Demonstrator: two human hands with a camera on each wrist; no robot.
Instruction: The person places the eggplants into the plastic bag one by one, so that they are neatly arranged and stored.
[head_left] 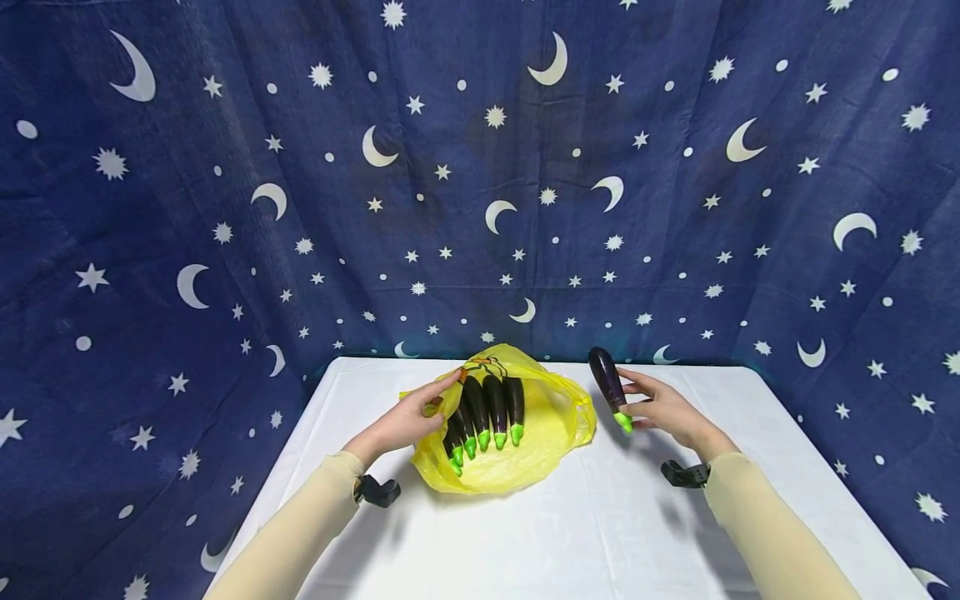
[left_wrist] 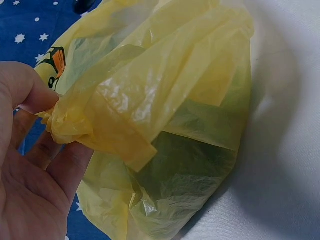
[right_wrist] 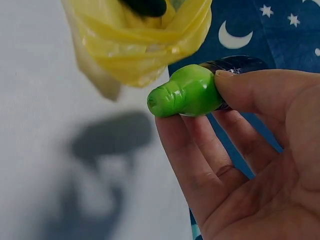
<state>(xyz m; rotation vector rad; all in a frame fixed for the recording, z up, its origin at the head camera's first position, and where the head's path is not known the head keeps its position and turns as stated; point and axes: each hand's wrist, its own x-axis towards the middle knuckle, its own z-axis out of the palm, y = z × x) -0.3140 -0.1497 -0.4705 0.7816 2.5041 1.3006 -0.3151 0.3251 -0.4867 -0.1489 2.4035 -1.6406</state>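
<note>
A yellow plastic bag (head_left: 551, 417) lies with its mouth spread toward me, and several dark eggplants (head_left: 495, 404) with green stem ends rest side by side inside its left half. My left hand (head_left: 408, 421) pinches the bag's rim at its upper left; in the left wrist view the gathered yellow film (left_wrist: 75, 125) sits between thumb and fingers. To the right of the bag, my right hand (head_left: 663, 408) holds one more eggplant (head_left: 606, 379) above the table. Its green stem end (right_wrist: 192, 90) shows between thumb and fingertips in the right wrist view, dark body pointing away.
A white cloth covers the table (head_left: 517, 542). Behind and at both sides hangs a dark blue curtain (head_left: 450, 208) with white moons and stars, close to the table's back edge. Black wrist devices (head_left: 378, 492) are strapped over the cream sleeves (head_left: 300, 529).
</note>
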